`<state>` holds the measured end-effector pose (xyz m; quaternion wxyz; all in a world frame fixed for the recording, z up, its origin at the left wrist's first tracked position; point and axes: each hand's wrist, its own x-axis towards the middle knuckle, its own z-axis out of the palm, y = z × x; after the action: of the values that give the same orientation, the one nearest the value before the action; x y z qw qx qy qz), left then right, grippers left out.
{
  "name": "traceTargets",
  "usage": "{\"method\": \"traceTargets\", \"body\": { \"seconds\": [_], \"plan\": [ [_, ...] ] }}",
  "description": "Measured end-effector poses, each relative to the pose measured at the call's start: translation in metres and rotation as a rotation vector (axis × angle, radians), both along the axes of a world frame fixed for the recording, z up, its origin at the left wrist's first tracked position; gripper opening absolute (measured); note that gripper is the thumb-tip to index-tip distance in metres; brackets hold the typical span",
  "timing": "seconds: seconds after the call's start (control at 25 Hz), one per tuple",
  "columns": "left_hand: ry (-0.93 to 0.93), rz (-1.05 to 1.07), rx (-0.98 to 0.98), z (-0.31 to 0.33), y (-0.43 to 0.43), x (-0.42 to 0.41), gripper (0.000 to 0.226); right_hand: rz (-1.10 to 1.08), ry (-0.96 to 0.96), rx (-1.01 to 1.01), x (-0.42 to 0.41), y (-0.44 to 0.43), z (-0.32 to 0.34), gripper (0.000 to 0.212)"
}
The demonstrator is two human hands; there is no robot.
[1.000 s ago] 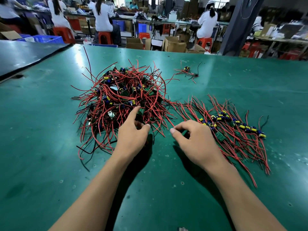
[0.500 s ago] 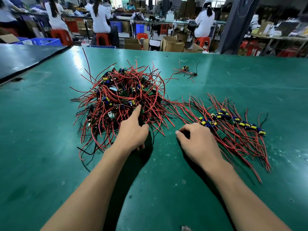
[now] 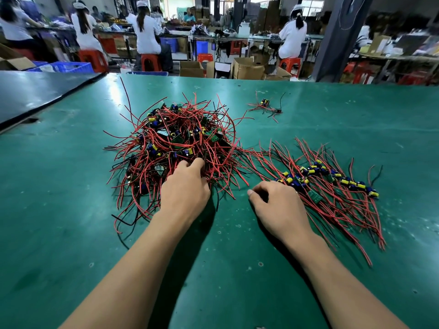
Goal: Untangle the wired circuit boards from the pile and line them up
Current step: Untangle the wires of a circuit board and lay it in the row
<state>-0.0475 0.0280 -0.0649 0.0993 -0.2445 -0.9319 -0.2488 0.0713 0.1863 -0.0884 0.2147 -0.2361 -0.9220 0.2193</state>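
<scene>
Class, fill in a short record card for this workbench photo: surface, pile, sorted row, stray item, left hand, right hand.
Surface: green table
Pile: tangled circuit boards with red and black wires, left of centre
Sorted row: boards laid side by side, right of the pile
Stray item: one wired board, far side, apart
Left hand: fingers in the pile's near edge; grip unclear
Right hand: fingers curled at the row's left end; grip unclear

- A green table (image 3: 71, 210), its top scuffed and pitted with small marks toward the near edge.
- A tangled pile (image 3: 180, 138) of red- and black-wired circuit boards, left of centre.
- A row of boards (image 3: 332, 179) to the right, laid side by side, with its far wires reaching the pile.
- A lone wired board (image 3: 264, 103) farther back, apart.
</scene>
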Motion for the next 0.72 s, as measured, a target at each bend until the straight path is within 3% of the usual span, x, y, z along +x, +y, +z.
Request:
{"method": "traceTargets", "body": {
  "seconds": [0.28,0.48,0.72],
  "plan": [
    [0.044,0.033,0.013,-0.005,0.007,0.006,0.018,-0.018,0.022,-0.055,0.000,-0.001,-0.001,0.023],
    [-0.007,0.017,0.382,-0.005,0.013,0.029,0.019,-0.018,0.044,-0.070,-0.003,0.000,-0.002,0.022],
    [-0.068,-0.135,0.658,-0.003,0.028,0.059,0.018,-0.019,0.259,-0.374,-0.009,0.004,0.001,0.012]
  ]
}}
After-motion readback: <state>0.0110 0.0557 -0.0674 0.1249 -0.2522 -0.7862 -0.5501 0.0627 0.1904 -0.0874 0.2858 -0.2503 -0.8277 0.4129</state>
